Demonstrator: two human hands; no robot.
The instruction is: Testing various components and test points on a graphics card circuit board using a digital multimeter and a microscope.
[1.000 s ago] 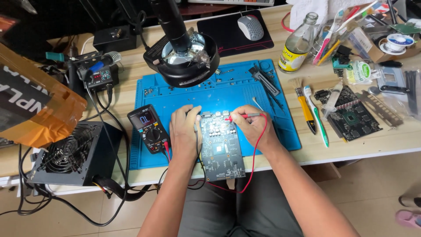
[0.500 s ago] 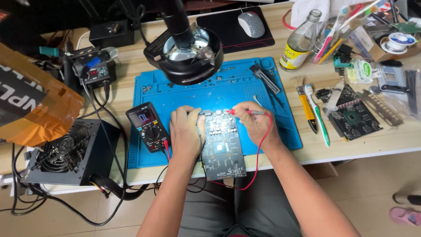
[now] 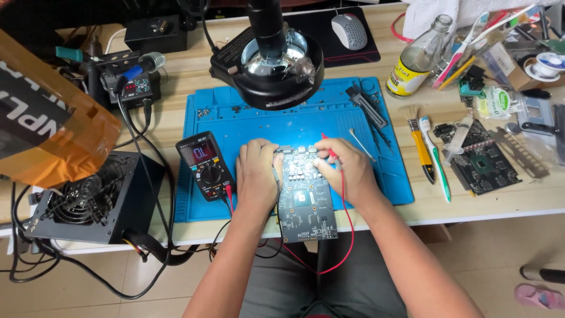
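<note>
A dark green rectangular circuit board (image 3: 306, 200), matt and studded with small components around a square grey chip, is lying on the near edge of a bright blue silicone work mat (image 3: 247, 121). Its long axis is running away from the person, the far short edge pointing toward the black ring-lit microscope head (image 3: 268, 65) and the near end overhanging the pale wooden table (image 3: 188, 73).

The left hand (image 3: 257, 176) is curling loosely over the board's left edge, fingers bent and resting on it; a black probe seems to be tucked under the fingers, but the pictures are too small to be sure. The right hand (image 3: 344, 171) is pinching a thin red test probe (image 3: 331, 152) between thumb and fingers, its tip touching the board's far right corner. A glossy red lead (image 3: 347, 235) is looping down from that hand past the table edge.

Just left of the left hand, a black handheld multimeter (image 3: 206, 165) with a lit reddish screen and round dial is lying on the mat. Further left, a boxy black metal power supply (image 3: 88, 200) with a wire fan grille is sitting. To the right, a yellow-handled brush (image 3: 421, 147), a green-and-white toothbrush (image 3: 435, 162) and a second dark circuit board (image 3: 482, 162) are lying well apart from the hands.
</note>
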